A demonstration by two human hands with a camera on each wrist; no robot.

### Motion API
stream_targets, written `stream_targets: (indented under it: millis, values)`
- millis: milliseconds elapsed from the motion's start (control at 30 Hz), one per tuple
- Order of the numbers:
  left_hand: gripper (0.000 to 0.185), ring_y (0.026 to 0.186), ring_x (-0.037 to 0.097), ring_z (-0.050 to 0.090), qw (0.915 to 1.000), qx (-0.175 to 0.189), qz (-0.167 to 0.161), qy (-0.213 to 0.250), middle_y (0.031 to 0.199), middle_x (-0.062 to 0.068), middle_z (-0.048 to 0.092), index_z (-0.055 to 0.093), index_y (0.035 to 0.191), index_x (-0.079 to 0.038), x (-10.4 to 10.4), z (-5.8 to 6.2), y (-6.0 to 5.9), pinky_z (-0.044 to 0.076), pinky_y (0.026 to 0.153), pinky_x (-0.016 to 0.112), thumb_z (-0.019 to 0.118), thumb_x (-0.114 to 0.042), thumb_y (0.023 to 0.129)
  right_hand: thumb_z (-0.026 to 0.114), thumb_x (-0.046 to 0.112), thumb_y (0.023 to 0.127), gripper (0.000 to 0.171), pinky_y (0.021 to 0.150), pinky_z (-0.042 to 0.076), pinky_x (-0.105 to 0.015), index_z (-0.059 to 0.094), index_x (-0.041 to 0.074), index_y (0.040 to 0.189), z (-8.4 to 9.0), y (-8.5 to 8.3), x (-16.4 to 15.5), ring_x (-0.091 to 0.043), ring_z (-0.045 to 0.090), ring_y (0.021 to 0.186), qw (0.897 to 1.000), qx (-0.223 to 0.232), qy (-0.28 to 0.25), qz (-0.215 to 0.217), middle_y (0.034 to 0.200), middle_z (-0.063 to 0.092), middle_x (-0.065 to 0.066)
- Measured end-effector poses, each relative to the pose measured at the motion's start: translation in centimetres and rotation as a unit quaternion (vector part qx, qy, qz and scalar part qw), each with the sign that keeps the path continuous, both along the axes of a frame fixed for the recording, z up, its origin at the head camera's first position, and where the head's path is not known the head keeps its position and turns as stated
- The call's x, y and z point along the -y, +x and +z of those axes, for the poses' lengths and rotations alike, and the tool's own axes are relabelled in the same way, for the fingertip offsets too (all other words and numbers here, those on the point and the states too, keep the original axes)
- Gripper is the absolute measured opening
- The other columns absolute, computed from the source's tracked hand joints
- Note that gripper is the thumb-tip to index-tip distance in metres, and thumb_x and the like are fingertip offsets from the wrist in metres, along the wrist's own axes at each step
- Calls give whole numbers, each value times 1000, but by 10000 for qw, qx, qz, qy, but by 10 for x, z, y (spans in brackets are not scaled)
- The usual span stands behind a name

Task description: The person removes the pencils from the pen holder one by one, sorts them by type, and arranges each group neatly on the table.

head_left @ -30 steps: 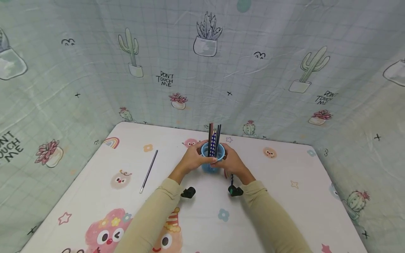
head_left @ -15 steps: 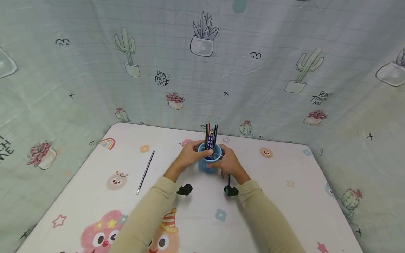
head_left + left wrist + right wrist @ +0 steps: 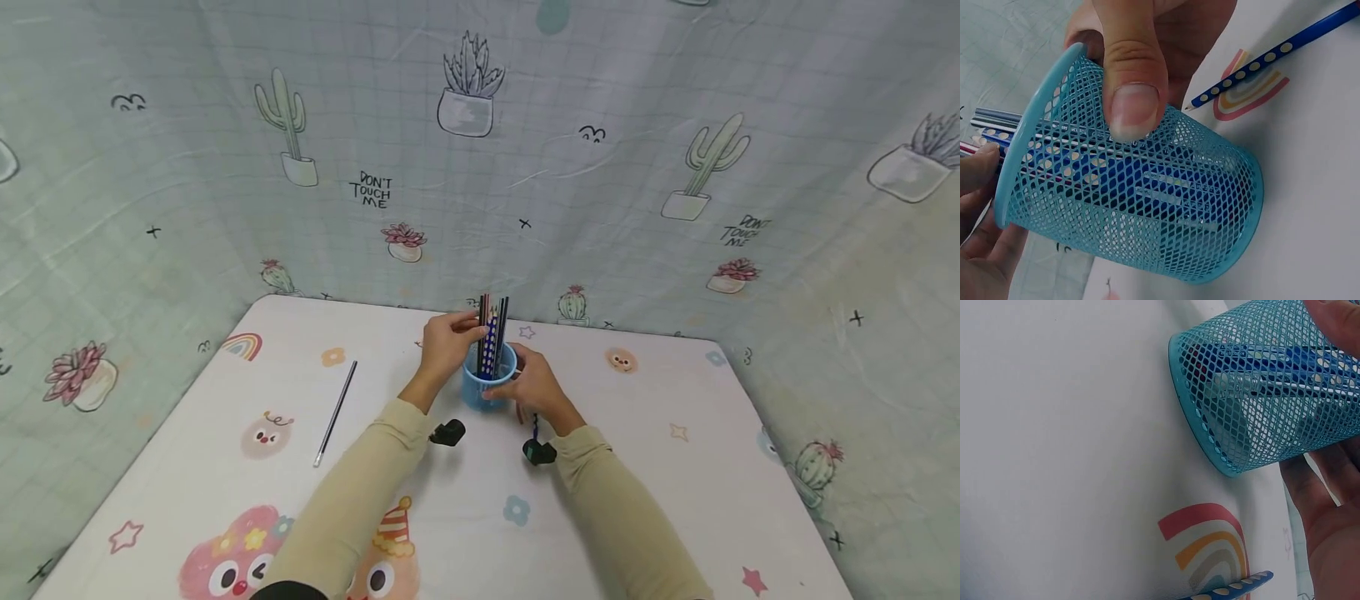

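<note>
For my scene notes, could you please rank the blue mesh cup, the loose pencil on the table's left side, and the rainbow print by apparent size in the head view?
1. Loose pencil: longest, though very thin.
2. Blue mesh cup: shorter but far bulkier; the right hand partly covers it.
3. Rainbow print: looks smallest, though close to the cup, so unsure.

Pencil bottoms (image 3: 1116,181) blurry behind the blue mesh cup (image 3: 1166,212), their tops cut off left of the cup, my right hand (image 3: 1329,506) cut off beside the cup, spotted blue pencil (image 3: 1272,56) running out of view past the cup.
</note>
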State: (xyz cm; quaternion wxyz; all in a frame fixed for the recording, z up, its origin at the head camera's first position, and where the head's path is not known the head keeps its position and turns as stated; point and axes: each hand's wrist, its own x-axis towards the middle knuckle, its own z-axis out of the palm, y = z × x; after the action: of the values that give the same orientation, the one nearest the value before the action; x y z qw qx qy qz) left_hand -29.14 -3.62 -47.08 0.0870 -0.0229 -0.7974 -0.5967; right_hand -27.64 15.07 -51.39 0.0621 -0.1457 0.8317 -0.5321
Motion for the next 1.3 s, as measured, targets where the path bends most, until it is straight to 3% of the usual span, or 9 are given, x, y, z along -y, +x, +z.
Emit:
stream_targets:
  millis: [200, 333, 600, 900, 1100, 1300]
  values:
    - [26, 103, 26, 74, 9997, -53, 181, -153, 110, 12, 80, 79, 115, -5, -1, 3, -5, 63, 92, 42, 79, -19, 94, 97, 13, 72, 90, 113, 51, -50, 52, 9, 150, -1, -1, 0, -34, 62, 136, 10000, 22, -31, 24, 145, 64, -11]
    - [20, 98, 26, 74, 9999, -82, 126, -41, 105, 15, 78, 79, 110, -2, -2, 8, -6, 64, 89, 40, 75, -16, 97, 97, 12, 72, 90, 114, 50, -50, 52, 9, 150, 0, 0, -1, -34, 62, 136, 10000, 52, -70, 2, 145, 64, -11]
    - [17, 97, 28, 74, 9991, -349, -116, -207, 104, 18, 76, 75, 108, 2, -1, 34, -5, 64, 90, 40, 69, -12, 100, 97, 13, 71, 90, 114, 50, -52, 53, 10, 150, 0, 0, 0, -34, 61, 136, 9999, 109, -91, -28, 145, 64, -11]
    - [17, 92, 23, 66, 9982, -572, -167, 25, 103, 19, 72, 71, 109, 4, 4, 65, -3, 59, 82, 34, 68, -11, 101, 98, 14, 69, 92, 115, 49, -53, 53, 10, 149, 1, 1, -2, -34, 60, 138, 10000, 59, -4, -60, 145, 64, -10]
    - [18, 94, 22, 68, 9978, -427, -371, 340, 103, 18, 70, 68, 110, 7, 12, 81, -1, 62, 88, 35, 65, -9, 102, 98, 16, 70, 92, 114, 50, -53, 53, 10, 150, 0, 1, -1, -35, 61, 137, 10000, 71, -10, -43, 145, 64, -11]
    - [16, 86, 17, 65, 9953, -30, -722, 645, 94, 8, 66, 67, 108, 10, 23, 93, 5, 61, 93, 49, 65, -4, 101, 99, 14, 69, 93, 113, 51, -51, 53, 10, 150, 0, 2, -2, -35, 62, 135, 10000, 64, -58, 13, 144, 64, -11]
